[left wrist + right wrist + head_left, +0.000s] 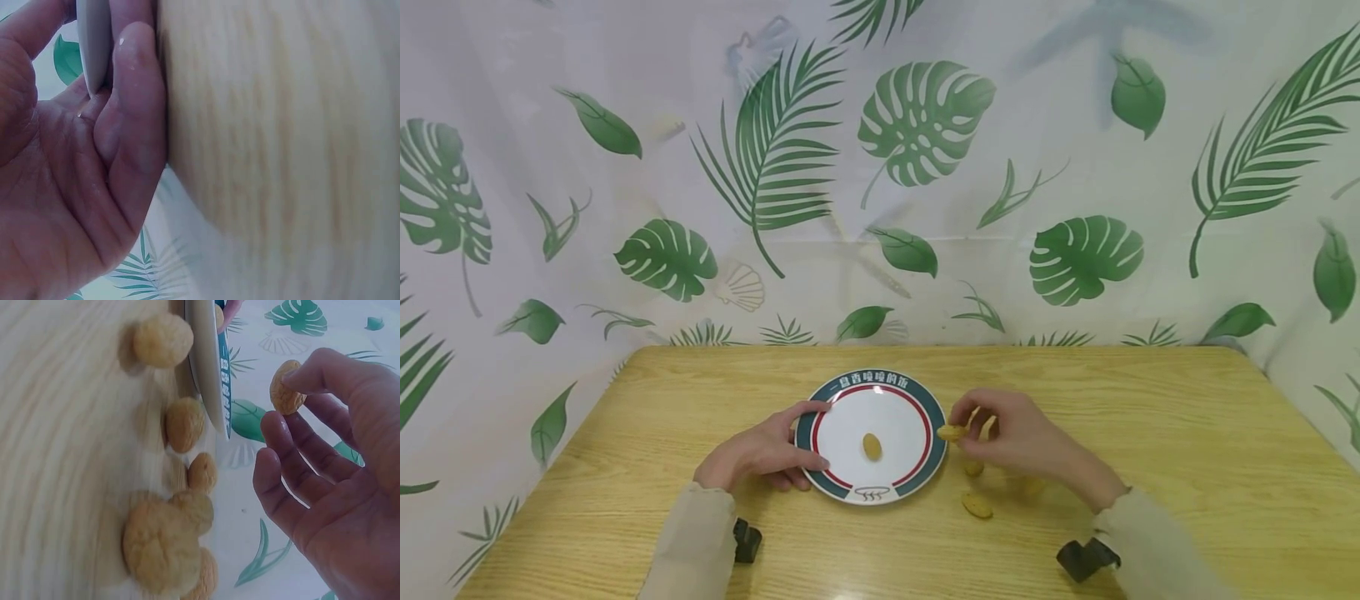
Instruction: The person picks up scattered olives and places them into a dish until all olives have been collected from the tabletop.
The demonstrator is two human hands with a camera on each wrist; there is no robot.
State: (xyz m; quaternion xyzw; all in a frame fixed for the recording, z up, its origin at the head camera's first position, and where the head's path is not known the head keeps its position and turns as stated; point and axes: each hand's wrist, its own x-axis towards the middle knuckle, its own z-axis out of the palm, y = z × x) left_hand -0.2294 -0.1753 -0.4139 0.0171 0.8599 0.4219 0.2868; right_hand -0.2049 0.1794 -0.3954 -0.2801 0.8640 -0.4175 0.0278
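My left hand (760,450) grips the left rim of a round white plate (880,412) with a dark blue-green border and a red ring. In the left wrist view, the plate's edge (94,44) sits between the thumb and fingers. One small, wrinkled, yellow-brown oval piece (872,447) lies on the plate. Just beyond the plate's right rim, my right hand (1018,433) pinches another such piece (286,390) between thumb and fingertips, held above the table. More of these oval pieces (977,505) lie on the table under and near the right hand, which partly hides them.
The yellow wood-grain table (1187,467) reaches back to a hanging cloth (955,275) printed with green leaves. Several loose oval pieces (164,547) lie close together on the tabletop, right of the plate. A dark device (1086,559) is strapped at the right wrist.
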